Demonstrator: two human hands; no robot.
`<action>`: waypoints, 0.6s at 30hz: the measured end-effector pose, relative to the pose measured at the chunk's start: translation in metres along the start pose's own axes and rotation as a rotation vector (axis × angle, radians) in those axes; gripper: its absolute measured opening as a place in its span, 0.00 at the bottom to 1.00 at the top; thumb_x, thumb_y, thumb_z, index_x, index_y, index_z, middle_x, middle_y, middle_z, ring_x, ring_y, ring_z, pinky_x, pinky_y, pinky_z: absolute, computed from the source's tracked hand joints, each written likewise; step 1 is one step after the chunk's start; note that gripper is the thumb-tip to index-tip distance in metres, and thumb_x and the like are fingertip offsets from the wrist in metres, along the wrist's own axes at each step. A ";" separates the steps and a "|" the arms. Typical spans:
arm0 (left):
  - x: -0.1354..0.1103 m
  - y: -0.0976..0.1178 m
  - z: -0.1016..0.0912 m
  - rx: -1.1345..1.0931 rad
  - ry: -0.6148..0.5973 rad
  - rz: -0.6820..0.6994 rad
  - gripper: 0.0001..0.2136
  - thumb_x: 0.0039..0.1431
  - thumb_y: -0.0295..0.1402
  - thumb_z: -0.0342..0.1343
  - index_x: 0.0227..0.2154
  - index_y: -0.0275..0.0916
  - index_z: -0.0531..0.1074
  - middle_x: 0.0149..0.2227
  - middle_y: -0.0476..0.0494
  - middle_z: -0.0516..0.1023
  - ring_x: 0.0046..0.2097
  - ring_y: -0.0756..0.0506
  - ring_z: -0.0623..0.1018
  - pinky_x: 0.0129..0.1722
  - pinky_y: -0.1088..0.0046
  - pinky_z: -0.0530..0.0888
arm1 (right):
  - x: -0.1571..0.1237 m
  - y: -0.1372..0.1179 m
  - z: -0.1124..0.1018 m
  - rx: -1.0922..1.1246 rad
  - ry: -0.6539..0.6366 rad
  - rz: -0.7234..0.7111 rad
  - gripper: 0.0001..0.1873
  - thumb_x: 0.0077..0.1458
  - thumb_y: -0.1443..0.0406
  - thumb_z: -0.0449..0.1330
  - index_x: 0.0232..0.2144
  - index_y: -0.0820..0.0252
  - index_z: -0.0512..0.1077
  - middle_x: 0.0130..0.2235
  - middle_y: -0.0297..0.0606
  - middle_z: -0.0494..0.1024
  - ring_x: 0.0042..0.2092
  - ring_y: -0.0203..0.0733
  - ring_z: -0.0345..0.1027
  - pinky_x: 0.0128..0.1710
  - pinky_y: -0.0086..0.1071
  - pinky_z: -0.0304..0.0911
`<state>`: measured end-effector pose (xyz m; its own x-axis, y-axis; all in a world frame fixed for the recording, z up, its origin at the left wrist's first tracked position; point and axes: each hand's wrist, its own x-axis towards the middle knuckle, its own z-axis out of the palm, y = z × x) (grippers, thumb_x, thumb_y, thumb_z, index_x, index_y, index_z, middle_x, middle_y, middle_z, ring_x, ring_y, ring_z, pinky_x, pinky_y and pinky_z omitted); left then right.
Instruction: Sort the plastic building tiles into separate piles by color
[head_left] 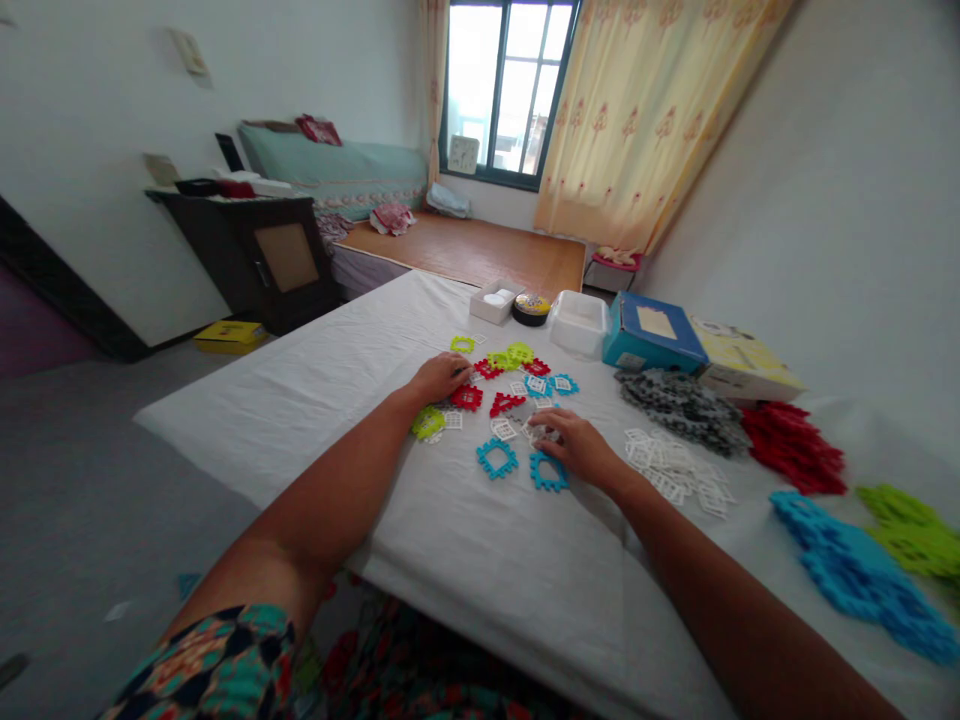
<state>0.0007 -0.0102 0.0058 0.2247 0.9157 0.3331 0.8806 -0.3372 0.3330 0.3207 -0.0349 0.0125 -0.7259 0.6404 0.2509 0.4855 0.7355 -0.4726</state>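
My left hand (441,378) lies low over the cluster of plastic building pieces, fingers stretched toward a red piece (467,398) and a second red piece (487,369). Beside its wrist is a lime-green piece (428,423). My right hand (576,442) hovers at the cluster's near right side, its bent fingers apart above white lattice pieces, partly hiding them. Just under its thumb sits a blue square frame (548,472), with another blue frame (497,458) to the left. A red triangular piece (507,404) and a white lattice piece (503,429) lie between the hands.
Sorted piles line the table's right: grey pieces (679,408), white lattices (675,468), red pieces (795,445), blue pieces (862,570) and lime-green pieces (915,530). Along the back stand a small white box (491,306), a round tin (531,309), a clear tub (579,322) and a blue box (652,335).
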 end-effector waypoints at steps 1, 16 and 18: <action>0.000 0.000 0.000 -0.002 0.001 0.006 0.14 0.64 0.39 0.47 0.33 0.41 0.77 0.39 0.43 0.80 0.44 0.45 0.76 0.49 0.67 0.70 | -0.001 0.001 -0.001 0.042 0.009 0.045 0.15 0.54 0.67 0.62 0.46 0.55 0.74 0.49 0.41 0.76 0.44 0.41 0.72 0.45 0.38 0.69; -0.002 0.000 -0.001 -0.011 0.000 -0.010 0.14 0.63 0.38 0.47 0.34 0.41 0.78 0.38 0.43 0.81 0.44 0.44 0.76 0.50 0.66 0.70 | -0.007 0.004 -0.017 0.130 0.041 0.203 0.13 0.56 0.59 0.60 0.42 0.57 0.76 0.36 0.38 0.81 0.39 0.43 0.75 0.42 0.37 0.69; -0.002 -0.002 -0.001 -0.009 0.005 -0.014 0.14 0.63 0.38 0.47 0.34 0.42 0.78 0.38 0.43 0.81 0.45 0.44 0.76 0.50 0.66 0.70 | -0.010 0.013 -0.036 0.118 0.014 0.171 0.15 0.57 0.57 0.58 0.43 0.57 0.76 0.39 0.40 0.82 0.41 0.45 0.75 0.43 0.39 0.69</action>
<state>-0.0016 -0.0116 0.0052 0.2102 0.9195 0.3323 0.8800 -0.3260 0.3455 0.3518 -0.0237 0.0345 -0.6306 0.7573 0.1698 0.5402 0.5854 -0.6046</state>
